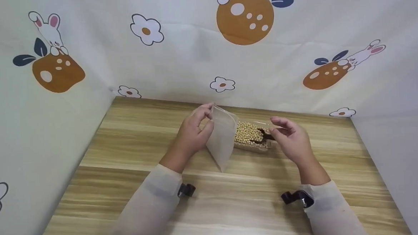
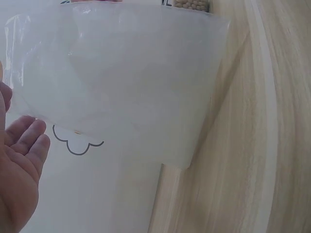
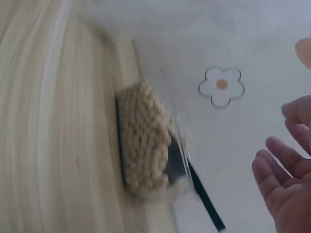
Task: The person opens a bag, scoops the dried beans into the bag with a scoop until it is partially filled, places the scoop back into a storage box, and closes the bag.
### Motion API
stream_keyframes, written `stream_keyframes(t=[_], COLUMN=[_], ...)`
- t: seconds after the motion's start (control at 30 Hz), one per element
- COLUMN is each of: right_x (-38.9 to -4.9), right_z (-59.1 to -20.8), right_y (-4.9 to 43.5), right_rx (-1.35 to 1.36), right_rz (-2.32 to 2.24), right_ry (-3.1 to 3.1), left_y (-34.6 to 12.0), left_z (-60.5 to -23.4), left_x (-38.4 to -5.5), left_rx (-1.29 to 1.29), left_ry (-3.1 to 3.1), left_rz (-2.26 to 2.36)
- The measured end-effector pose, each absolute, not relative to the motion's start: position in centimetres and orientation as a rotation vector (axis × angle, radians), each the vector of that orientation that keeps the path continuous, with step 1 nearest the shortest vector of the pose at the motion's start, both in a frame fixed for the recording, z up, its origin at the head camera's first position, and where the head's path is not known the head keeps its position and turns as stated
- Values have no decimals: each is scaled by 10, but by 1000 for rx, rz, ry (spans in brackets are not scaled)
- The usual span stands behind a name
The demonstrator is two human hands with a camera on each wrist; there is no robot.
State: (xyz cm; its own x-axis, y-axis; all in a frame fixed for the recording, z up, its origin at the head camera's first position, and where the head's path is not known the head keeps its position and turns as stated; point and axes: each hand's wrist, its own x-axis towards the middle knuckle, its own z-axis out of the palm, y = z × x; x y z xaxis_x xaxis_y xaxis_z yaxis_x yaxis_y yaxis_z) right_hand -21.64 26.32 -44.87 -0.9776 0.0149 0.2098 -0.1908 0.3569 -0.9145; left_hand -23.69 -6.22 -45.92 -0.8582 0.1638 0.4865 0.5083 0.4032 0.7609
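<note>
My left hand (image 1: pixel 195 130) pinches the upper corner of a translucent plastic bag (image 1: pixel 221 138), which hangs upright with its lower corner near the tabletop. In the left wrist view the bag (image 2: pixel 126 82) looks flat, and nothing shows inside it. Just right of the bag stands a clear plastic box (image 1: pixel 253 148) of yellowish soybeans (image 1: pixel 246 131), its left end hidden by the bag. A dark scoop (image 1: pixel 267 136) lies in the beans, handle pointing right. My right hand (image 1: pixel 293 138) hovers beside that handle; in the right wrist view its loosely bent fingers (image 3: pixel 274 172) are apart from the handle (image 3: pixel 206 201).
The wood-grain tabletop (image 1: pixel 221 210) lies under everything. Pale printed cloth (image 1: pixel 184 61) with flowers, rabbits and oranges rises at the back and both sides, close behind the box. A black wrist mount (image 1: pixel 297 198) sits on each sleeve.
</note>
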Motion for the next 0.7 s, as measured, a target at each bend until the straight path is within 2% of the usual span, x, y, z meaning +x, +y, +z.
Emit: stream_keyframes(t=[0.27,0.7], right_x=[-217,-225], right_z=[-456,-470], right_y=[298,317], right_rx=[100,156], right_rz=[1450,1341], right_ry=[-2667,-2856], left_y=[-61,-58], left_z=[-460,-462], left_x=[-239,-234], left_rx=[-583,-566], left_ry=[-2323,-2260], left_rz=[-1450,-1565])
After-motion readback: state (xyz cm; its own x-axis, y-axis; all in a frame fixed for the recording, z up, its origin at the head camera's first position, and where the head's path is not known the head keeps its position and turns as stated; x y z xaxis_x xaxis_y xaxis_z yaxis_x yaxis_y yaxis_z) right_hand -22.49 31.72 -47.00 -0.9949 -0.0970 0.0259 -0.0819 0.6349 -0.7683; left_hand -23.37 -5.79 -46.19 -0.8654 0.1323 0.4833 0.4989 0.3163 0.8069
